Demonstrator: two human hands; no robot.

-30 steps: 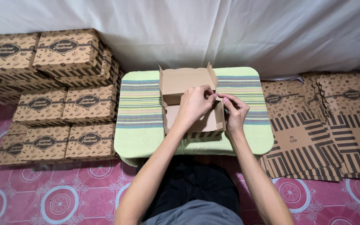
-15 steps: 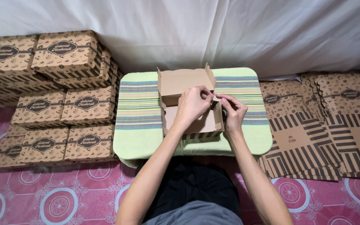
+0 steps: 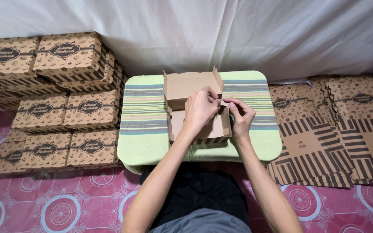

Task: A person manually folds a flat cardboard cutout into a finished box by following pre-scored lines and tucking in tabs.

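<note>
A brown cardboard box [image 3: 182, 123], partly folded with its lid flap standing open at the back, sits on a small table covered by a green striped cloth [image 3: 145, 112]. My left hand [image 3: 199, 110] reaches across the box's inside and pinches the upper right corner. My right hand [image 3: 241, 118] pinches the same right side wall from outside. Both hands meet at that corner flap.
Stacks of finished brown boxes with dark oval labels [image 3: 65, 103] stand at the left. Piles of flat unfolded striped box blanks [image 3: 324, 133] lie at the right. A white cloth [image 3: 238, 30] hangs behind. A pink patterned mat [image 3: 57, 203] covers the floor.
Almost nothing differs: both hands stay at the box's right rear corner, with only small finger movements on the flap.
</note>
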